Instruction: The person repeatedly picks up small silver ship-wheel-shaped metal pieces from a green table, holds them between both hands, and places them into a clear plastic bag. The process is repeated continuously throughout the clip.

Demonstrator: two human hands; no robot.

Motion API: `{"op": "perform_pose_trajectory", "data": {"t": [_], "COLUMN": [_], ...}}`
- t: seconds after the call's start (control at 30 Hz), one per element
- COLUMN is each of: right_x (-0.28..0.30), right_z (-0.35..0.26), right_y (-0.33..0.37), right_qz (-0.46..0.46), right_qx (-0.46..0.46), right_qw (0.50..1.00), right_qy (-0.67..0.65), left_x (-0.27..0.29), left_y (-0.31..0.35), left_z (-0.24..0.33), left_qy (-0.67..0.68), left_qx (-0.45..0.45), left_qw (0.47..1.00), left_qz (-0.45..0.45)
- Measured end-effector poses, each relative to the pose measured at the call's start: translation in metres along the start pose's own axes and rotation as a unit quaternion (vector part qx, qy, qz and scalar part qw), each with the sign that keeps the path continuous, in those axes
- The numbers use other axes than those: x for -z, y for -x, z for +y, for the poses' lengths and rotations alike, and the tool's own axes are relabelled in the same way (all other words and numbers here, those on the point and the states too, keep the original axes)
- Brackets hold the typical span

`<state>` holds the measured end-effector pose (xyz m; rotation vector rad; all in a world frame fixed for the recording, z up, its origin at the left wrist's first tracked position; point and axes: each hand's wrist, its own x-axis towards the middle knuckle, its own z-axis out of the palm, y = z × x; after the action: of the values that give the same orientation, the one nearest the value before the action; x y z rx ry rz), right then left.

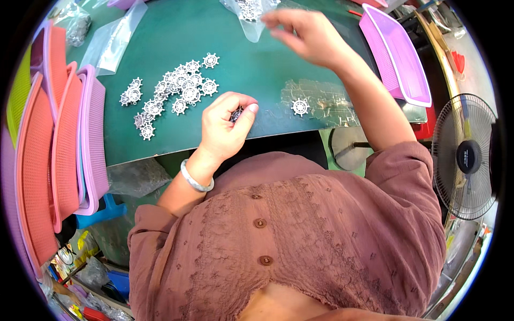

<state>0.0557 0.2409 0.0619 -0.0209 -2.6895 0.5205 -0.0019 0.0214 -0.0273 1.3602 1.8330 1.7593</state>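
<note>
My left hand (224,124) is closed round a silver ship's-wheel charm (236,114), part of which shows between thumb and fingers near the table's front edge. Beside it to the left, a loose pile of similar charms (184,85) spreads over the green table (251,69), with a small cluster (131,93) further left. One single charm (300,107) lies apart on the right, by a worn patch. My right hand (308,37) is raised at the far side, fingers bent and thumb apart, nothing visible between them. Its fingertips are close to a clear plastic bag (254,32) with more charms.
A pink-purple basket (393,59) stands at the table's right edge. Stacked coloured baskets (93,134) crowd the left side. An empty-looking clear bag (113,45) and another filled bag (77,27) lie at the back left. A fan (467,156) stands at the right.
</note>
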Motion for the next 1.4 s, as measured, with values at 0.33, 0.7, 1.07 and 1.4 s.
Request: {"op": "perform_pose_trajectory", "data": {"t": [0.33,0.7,1.07,1.4], "right_x": [-0.009,-0.044,-0.051,-0.051], "right_z": [-0.022,-0.025,-0.046,-0.046], "right_y": [0.120,0.119,0.097,0.093], "right_qz": [-0.050,0.065,0.086,0.089], "right_qx": [-0.075,-0.101,-0.108,-0.163], "right_qw": [0.992,0.964,0.882,0.828], "right_qy": [-0.087,-0.239,-0.450,-0.528], "left_x": [-0.002,-0.012,-0.009,-0.007], "left_y": [0.002,-0.002,-0.009,-0.008], "left_z": [-0.004,0.018,0.021,0.022], "left_qy": [0.024,0.070,0.206,0.276], "left_qx": [0.037,0.193,0.310,0.319], "left_qw": [0.999,0.978,0.925,0.905], "left_qz": [-0.006,-0.038,-0.078,-0.043]}}
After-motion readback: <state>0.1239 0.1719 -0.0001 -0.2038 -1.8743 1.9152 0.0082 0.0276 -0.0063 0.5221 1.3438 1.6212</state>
